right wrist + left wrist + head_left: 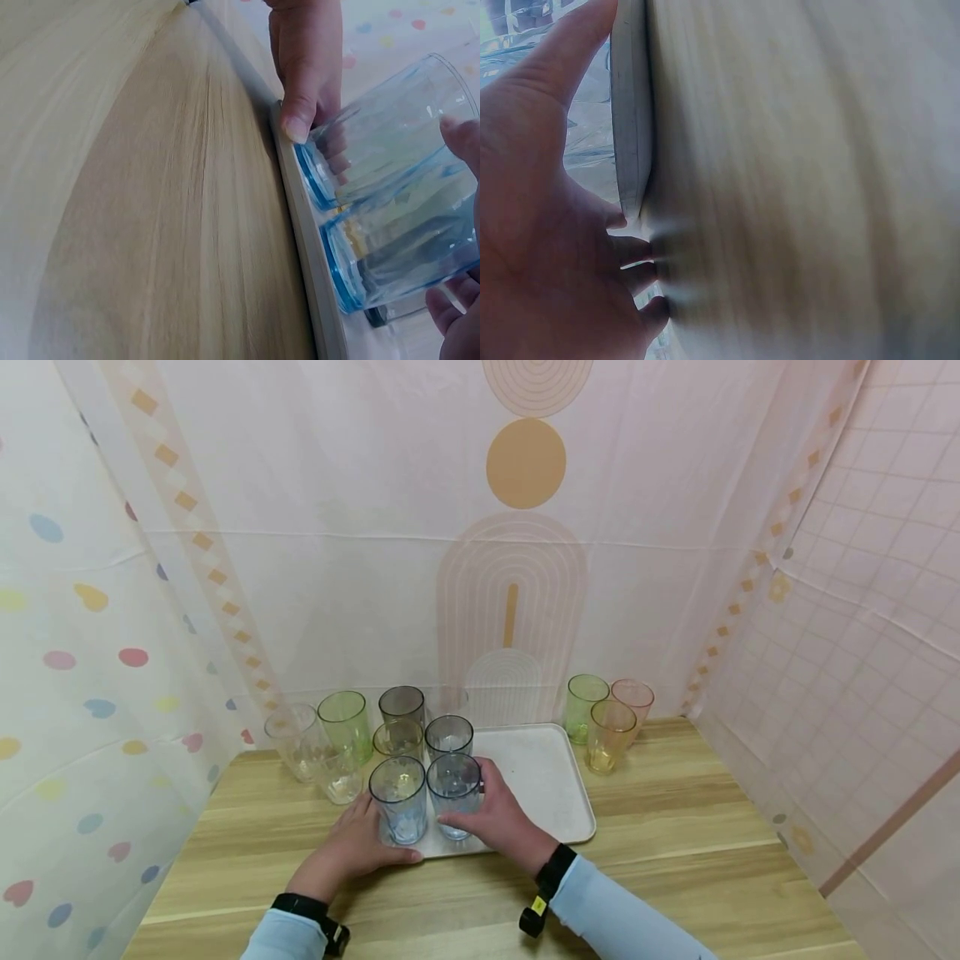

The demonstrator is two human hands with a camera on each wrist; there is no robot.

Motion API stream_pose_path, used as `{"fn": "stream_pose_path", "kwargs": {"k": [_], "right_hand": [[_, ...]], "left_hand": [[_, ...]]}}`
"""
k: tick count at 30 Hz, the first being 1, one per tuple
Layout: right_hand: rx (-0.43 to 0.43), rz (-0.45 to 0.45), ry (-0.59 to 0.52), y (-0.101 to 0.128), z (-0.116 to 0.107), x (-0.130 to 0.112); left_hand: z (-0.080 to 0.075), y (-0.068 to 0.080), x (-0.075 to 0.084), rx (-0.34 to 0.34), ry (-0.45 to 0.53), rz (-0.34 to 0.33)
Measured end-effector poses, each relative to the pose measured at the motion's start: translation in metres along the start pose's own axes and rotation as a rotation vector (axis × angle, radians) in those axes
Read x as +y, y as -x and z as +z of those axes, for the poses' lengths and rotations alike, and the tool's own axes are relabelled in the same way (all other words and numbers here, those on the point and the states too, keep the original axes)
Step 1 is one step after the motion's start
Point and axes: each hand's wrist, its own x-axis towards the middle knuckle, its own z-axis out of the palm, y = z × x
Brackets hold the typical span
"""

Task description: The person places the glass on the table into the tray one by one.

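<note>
My right hand [504, 818] grips a blue drinking glass [453, 783] at the front of the white tray [536, 781], thumb on its near side and fingers round its right side. A second blue glass [405, 814] stands upright just left of it, at the tray's front left. Around that corner of the tray lies my left hand [352, 847], its thumb along the front rim and its fingers extended beside the tray's left side. In the right wrist view, the left thumb [298, 120] rests at the rim close to the left glass's base.
Behind the blue glasses stand a grey glass [450, 735], an amber glass [397, 739] and a dark smoky glass [402, 700]. Left of the tray are a green glass [347, 727] and clear glasses [291, 739]. Green [587, 703], pink [636, 695] and amber [611, 739] glasses stand right.
</note>
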Motion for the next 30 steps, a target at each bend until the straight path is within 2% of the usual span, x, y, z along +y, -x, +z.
{"fn": "stream_pose_path", "kwargs": {"k": [6, 12, 16, 20, 26, 30], "right_hand": [[-0.032, 0.006, 0.014, 0.007, -0.011, 0.002], [0.009, 0.056, 0.039, 0.018, -0.042, 0.01], [0.112, 0.084, 0.046, 0.022, -0.071, 0.017], [0.256, 0.104, 0.074, 0.024, -0.104, 0.024], [0.504, 0.068, 0.186, 0.026, -0.155, 0.031], [0.627, 0.07, 0.209, 0.027, -0.178, 0.035]], "left_hand": [[0.001, 0.0, 0.001, -0.004, 0.005, -0.001], [0.001, -0.001, -0.001, -0.009, 0.0, -0.008], [0.001, -0.002, -0.002, -0.021, -0.003, -0.02], [0.0, -0.002, -0.002, -0.023, 0.001, -0.027], [0.002, -0.003, -0.003, -0.02, 0.002, -0.024], [0.004, -0.003, -0.003, -0.018, -0.002, -0.026]]}}
